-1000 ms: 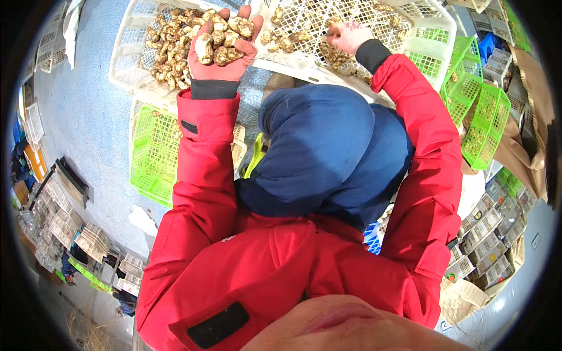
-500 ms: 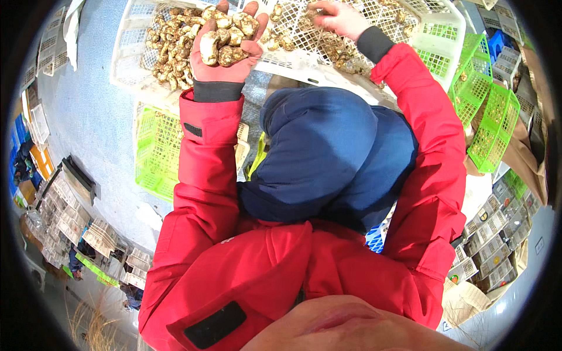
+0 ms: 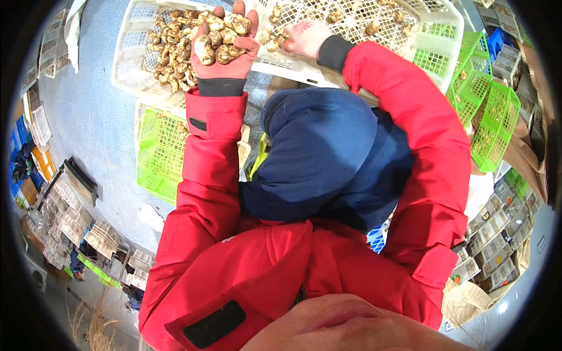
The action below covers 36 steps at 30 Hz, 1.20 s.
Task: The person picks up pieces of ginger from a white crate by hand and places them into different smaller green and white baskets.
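Note:
My left hand (image 3: 219, 70) is palm up, its fingers curled round a heap of brown-and-cream mushrooms (image 3: 225, 40). It is over the right side of a white plastic crate (image 3: 124, 50) at the far left, next to a pile of similar mushrooms (image 3: 170, 50). In the neighbouring white crate (image 3: 319, 77), my right hand (image 3: 309, 40) has its fingertips closed at a small cluster of mushrooms (image 3: 273, 40) near the left end. What the fingertips grip is partly hidden. Other mushrooms (image 3: 372, 27) lie scattered over that crate's lattice bottom.
A green-and-white crate (image 3: 157, 155) stands on the blue floor (image 3: 108, 126) below the left crate. Green crates (image 3: 494, 128) stand at the right. My knees in dark blue trousers (image 3: 322, 146) are between my arms. Stacked baskets (image 3: 494, 245) are at the lower right.
My right hand has moved left across its crate to the mushrooms near the left end. Dark debris previously under it no longer shows. My left hand still holds its mushrooms, almost unmoved.

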Each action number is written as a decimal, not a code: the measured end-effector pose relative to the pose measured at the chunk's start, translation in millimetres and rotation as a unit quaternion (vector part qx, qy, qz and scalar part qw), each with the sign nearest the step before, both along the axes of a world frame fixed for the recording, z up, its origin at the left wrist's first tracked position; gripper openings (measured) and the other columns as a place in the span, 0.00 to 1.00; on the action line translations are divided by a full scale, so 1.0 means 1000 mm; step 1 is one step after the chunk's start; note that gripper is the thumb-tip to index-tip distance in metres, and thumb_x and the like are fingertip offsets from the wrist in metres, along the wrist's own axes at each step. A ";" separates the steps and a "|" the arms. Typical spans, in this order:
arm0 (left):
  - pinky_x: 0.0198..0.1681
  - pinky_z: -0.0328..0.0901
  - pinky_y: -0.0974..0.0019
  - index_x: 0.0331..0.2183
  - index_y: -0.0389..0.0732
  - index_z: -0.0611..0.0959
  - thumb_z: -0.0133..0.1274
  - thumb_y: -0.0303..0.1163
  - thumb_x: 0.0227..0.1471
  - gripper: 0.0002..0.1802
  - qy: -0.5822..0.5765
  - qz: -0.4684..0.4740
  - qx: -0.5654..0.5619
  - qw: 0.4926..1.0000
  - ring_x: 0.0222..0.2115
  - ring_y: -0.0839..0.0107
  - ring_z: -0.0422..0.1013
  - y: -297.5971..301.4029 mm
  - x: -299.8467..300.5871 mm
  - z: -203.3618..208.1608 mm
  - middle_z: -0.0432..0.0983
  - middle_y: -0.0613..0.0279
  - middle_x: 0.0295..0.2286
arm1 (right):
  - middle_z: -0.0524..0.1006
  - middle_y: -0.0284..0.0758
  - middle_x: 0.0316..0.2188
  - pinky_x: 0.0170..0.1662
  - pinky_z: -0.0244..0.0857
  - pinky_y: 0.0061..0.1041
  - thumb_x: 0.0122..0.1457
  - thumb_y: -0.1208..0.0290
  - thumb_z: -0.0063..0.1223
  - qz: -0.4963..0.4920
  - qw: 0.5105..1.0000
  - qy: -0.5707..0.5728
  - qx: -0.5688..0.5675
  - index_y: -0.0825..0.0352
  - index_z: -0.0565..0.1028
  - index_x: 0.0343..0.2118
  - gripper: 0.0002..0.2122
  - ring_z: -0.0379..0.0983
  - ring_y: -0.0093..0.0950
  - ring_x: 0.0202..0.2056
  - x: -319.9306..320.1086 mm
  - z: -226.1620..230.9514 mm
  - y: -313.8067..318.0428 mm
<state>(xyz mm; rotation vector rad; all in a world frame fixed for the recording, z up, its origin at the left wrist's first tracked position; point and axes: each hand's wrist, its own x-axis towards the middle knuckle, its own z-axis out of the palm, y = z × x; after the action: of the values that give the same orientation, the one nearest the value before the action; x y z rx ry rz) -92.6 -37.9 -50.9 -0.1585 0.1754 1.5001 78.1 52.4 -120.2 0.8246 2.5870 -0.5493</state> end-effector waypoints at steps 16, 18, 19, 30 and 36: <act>0.52 0.53 0.38 0.39 0.42 0.73 0.42 0.41 0.52 0.16 -0.063 0.015 -0.050 0.997 0.51 0.48 0.58 -0.008 0.011 0.007 0.66 0.50 0.48 | 0.74 0.34 0.38 0.43 0.66 0.24 0.55 0.62 0.50 -0.257 0.694 0.429 -0.518 0.70 0.66 0.50 0.22 0.71 0.25 0.40 0.031 0.090 0.027; 0.52 0.50 0.34 0.39 0.43 0.73 0.40 0.41 0.53 0.15 -0.068 0.021 -0.085 0.994 0.51 0.48 0.58 -0.006 0.024 0.014 0.67 0.50 0.46 | 0.75 0.35 0.36 0.39 0.66 0.23 0.53 0.64 0.51 -0.256 0.778 0.397 -0.415 0.69 0.69 0.48 0.21 0.72 0.23 0.37 0.030 0.112 0.022; 0.52 0.49 0.33 0.38 0.43 0.73 0.40 0.41 0.53 0.15 -0.078 0.016 -0.066 0.995 0.51 0.48 0.58 -0.006 0.027 0.014 0.67 0.51 0.46 | 0.75 0.35 0.36 0.39 0.66 0.22 0.52 0.65 0.51 -0.224 0.833 0.367 -0.348 0.69 0.68 0.48 0.21 0.72 0.22 0.37 0.029 0.120 0.022; 0.53 0.49 0.36 0.41 0.47 0.75 0.39 0.47 0.52 0.20 -0.094 0.042 -0.016 0.995 0.49 0.50 0.62 -0.010 0.006 0.001 0.67 0.53 0.46 | 0.76 0.41 0.31 0.39 0.65 0.25 0.52 0.70 0.48 -0.241 0.849 0.401 -0.247 0.68 0.71 0.43 0.15 0.73 0.27 0.33 -0.007 0.157 -0.010; 0.55 0.46 0.34 0.40 0.44 0.75 0.43 0.45 0.50 0.19 -0.068 0.081 0.009 0.994 0.52 0.51 0.59 -0.014 -0.008 -0.005 0.68 0.52 0.46 | 0.76 0.40 0.31 0.38 0.66 0.28 0.53 0.61 0.46 -0.216 0.941 0.248 -0.075 0.59 0.73 0.41 0.14 0.73 0.32 0.33 0.006 0.100 0.028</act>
<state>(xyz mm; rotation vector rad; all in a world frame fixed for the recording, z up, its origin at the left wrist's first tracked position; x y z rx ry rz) -100.4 -52.2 -55.7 -0.2649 0.0400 1.6462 83.9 80.5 -19.9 1.3581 2.7444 -1.2027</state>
